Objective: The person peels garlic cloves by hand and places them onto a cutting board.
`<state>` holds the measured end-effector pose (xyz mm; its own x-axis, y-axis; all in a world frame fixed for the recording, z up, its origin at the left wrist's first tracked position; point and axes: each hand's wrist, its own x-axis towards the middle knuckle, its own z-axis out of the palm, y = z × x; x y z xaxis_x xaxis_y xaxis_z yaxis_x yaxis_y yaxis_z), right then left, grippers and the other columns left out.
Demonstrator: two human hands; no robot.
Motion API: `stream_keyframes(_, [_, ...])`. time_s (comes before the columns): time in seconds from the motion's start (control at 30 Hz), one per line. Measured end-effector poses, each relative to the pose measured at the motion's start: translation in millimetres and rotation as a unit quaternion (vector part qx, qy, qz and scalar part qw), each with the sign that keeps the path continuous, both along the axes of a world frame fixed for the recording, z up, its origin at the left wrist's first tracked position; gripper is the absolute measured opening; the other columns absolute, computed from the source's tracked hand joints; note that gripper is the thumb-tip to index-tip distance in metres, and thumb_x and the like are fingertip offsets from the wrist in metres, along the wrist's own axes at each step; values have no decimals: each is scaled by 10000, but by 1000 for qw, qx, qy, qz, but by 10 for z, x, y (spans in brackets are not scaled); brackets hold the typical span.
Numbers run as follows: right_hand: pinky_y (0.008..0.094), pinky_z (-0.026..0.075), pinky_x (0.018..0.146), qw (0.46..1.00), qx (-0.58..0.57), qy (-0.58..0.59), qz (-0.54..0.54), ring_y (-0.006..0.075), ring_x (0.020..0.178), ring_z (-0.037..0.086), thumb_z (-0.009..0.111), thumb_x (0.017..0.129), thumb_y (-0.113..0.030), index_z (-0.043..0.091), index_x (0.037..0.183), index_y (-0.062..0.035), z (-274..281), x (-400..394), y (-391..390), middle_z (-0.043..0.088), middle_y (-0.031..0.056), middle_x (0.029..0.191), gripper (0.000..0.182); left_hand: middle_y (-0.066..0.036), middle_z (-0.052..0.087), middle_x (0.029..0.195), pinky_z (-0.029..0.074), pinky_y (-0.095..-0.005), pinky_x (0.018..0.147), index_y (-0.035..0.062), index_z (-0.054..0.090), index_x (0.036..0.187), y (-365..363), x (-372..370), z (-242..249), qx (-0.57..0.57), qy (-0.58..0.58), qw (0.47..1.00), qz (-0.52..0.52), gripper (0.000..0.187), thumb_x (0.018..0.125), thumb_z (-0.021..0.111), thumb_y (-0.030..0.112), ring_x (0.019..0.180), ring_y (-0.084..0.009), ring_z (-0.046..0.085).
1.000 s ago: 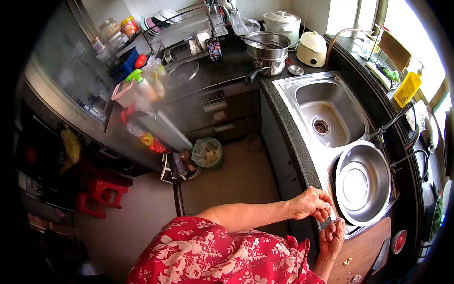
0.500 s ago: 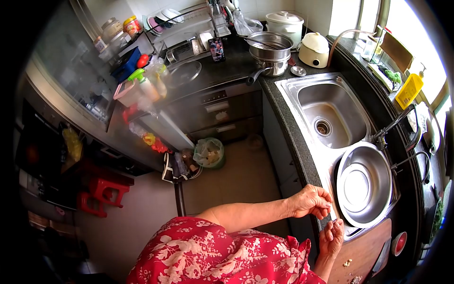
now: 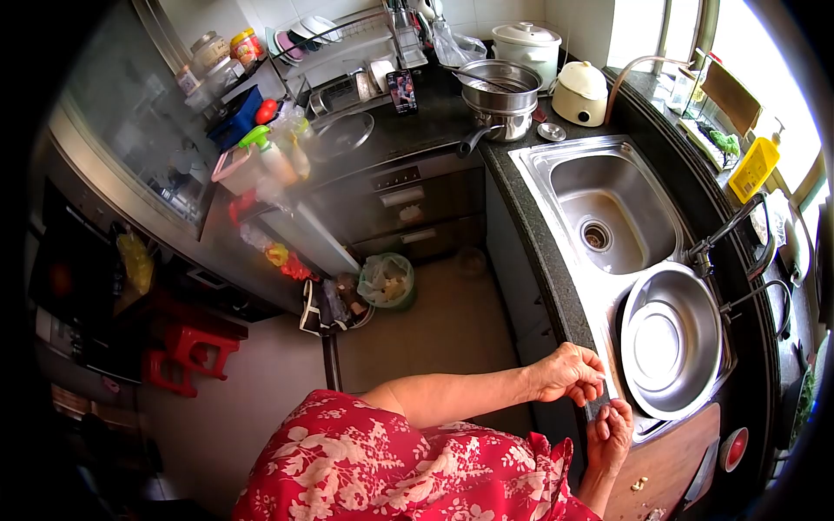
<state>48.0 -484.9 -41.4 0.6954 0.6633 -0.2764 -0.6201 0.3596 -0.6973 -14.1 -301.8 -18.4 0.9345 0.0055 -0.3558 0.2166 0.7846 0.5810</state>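
My left hand (image 3: 569, 373) is over the counter edge beside the steel basin, its fingers closed in a pinch. Just below it, my right hand (image 3: 611, 431) is closed too, thumb against curled fingers. The fingertips of both hands are close together; whatever they hold is too small to make out. A wooden cutting board (image 3: 669, 460) lies beside my right hand, with small pale pieces (image 3: 639, 483) on it. A knife (image 3: 700, 471) rests at the board's right edge. The round steel basin (image 3: 695, 326) sits over the nearer sink bowl, just beyond my fingers.
The other sink bowl (image 3: 612, 213) is further off, with a faucet (image 3: 717, 239) at its right. A steel pot (image 3: 499, 104) stands in the counter corner. A lined trash bin (image 3: 387, 291) is on the floor. A small red-lined bowl (image 3: 734, 449) sits right of the board.
The hands keep nearly the same pose, fingers shifting slightly. The whole view has moved a little.
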Motion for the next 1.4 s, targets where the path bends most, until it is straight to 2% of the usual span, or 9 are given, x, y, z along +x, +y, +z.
stream_keyframes(0.37, [201, 297, 402, 999, 14, 50, -2, 53, 441, 314, 535, 821, -118, 499, 850, -29, 47, 14, -43, 475, 43, 702, 101, -201, 591, 878, 523, -382, 698, -52, 509, 949, 41, 44, 11, -64, -34, 997, 22, 143, 857, 475, 53, 800, -298, 616])
stream_keyframes(0.63, [189, 292, 382, 995, 29, 80, -44, 41, 410, 304, 535, 864, -160, 501, 845, -68, 21, -62, -560, 474, 43, 665, 100, -230, 573, 991, 492, -399, 811, -49, 533, 993, -266, 292, -9, -30, -2, 996, -79, 176, 861, 447, 30, 917, -326, 588])
stream_keyframes(0.93, [190, 270, 323, 955, -108, 66, -268, 44, 374, 332, 522, 856, -85, 550, 837, -38, -132, -326, -1873, 497, 35, 595, 58, -157, 613, 827, 526, -263, 608, -59, 553, 965, -1447, 649, -68, 198, -23, 933, -299, 179, 800, 566, 10, 694, -196, 624])
stream_keyframes(1.07, [187, 296, 352, 932, -202, 17, -301, 52, 395, 371, 520, 845, -58, 559, 837, -18, -171, -269, -2217, 513, 26, 602, 57, -87, 620, 724, 465, -235, 531, -20, 592, 885, -2016, 794, -363, 473, -228, 808, -269, 114, 777, 583, 16, 625, -135, 606])
stream_keyframes(1.13, [218, 359, 407, 828, -405, -182, -343, 83, 444, 449, 532, 817, -54, 566, 824, -9, -270, -180, -2290, 529, 46, 595, 57, -101, 618, 713, 464, -252, 529, -16, 592, 872, -2177, 879, -441, 543, -288, 747, -254, 108, 770, 590, 19, 611, -156, 609])
stream_keyframes(1.17, [218, 359, 407, 827, -406, -178, -345, 83, 444, 449, 532, 817, -54, 566, 824, -9, -272, -138, -2326, 529, 46, 595, 57, -127, 609, 719, 466, -275, 539, -17, 582, 867, -2247, 921, -520, 574, -338, 715, -209, 112, 764, 595, 26, 617, -203, 610])
stream_keyframes(1.23, [260, 411, 486, 677, -595, -302, -311, 150, 511, 529, 548, 783, -59, 566, 815, -12, -178, -47, -2348, 545, 89, 606, 60, -154, 599, 724, 469, -298, 549, -19, 573, 861, -2340, 952, -579, 601, -387, 679, -167, 118, 759, 601, 33, 624, -250, 610])
stream_keyframes(1.27, [340, 436, 518, 663, -618, -310, -288, 251, 552, 570, 565, 765, -87, 556, 822, -25, -139, -7, -2346, 555, 149, 641, 85, -165, 599, 743, 474, -311, 565, -16, 577, 869, -2357, 959, -584, 613, -381, 669, -177, 126, 758, 602, 38, 647, -284, 604])
stream_keyframes(1.4, [437, 444, 552, 570, -679, -395, -241, 349, 633, 576, 564, 756, -128, 510, 754, -32, -310, 125, -2343, 582, 174, 676, 110, -170, 608, 764, 480, -322, 581, -26, 582, 892, -2382, 996, -518, 626, -350, 661, -220, 148, 753, 592, 27, 665, -313, 602])
